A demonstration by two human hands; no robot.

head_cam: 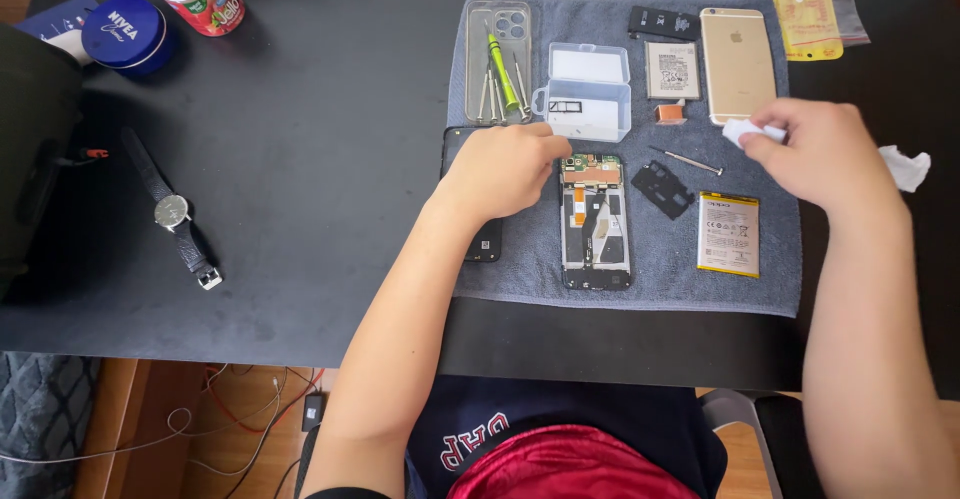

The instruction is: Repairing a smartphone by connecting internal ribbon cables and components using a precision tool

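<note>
On the grey towel (640, 279) that cushions the loose parts, the opened phone (596, 221) lies in the middle, the left hand (505, 169) curled empty at its top edge to steady it, right hand (815, 149) fingers pinching a white wipe (745, 133) beside it.

1. A matte black table (300, 159) fills the scene, lit by soft daylight.
2. Near left, a brown wooden floor (240, 409) carries loose thin cables (200, 429).
3. A grey chair seat (730, 409) shows near right.

Left hand (505, 169) hides most of the black back cover (484, 239)
</note>
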